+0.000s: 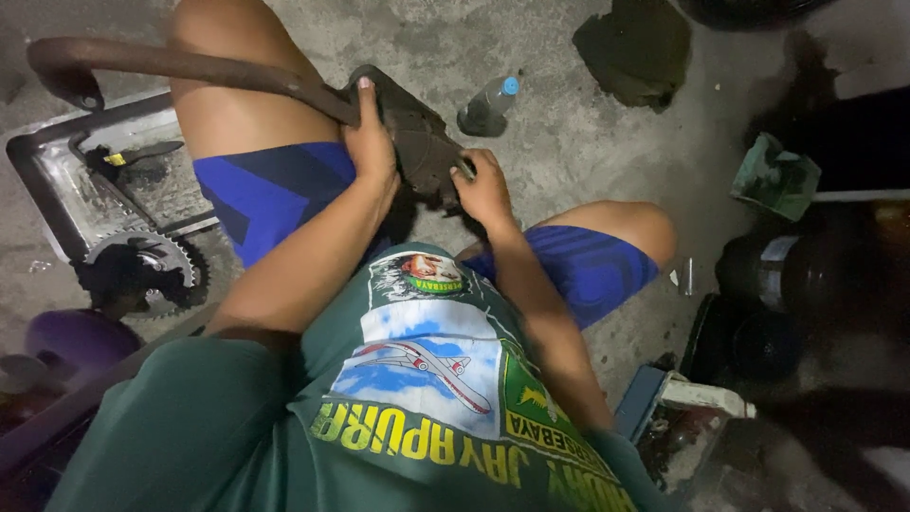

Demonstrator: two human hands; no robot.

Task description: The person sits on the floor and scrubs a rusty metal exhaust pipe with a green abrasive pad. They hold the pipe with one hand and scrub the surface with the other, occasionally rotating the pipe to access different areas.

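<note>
A rough grey concrete floor fills the scene, stained and dusty, under dim light that leaves the right side in deep shadow. A metal tray lies at the left with a toothed sprocket at its near corner. A clear plastic bottle with a blue cap lies on the floor, a dark rag beyond it. Dark containers crowd the right.

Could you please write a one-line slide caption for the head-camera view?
Seated person's left hand and right hand grip a dark, greasy metal part on a rusty curved pipe, above a concrete floor.
</note>
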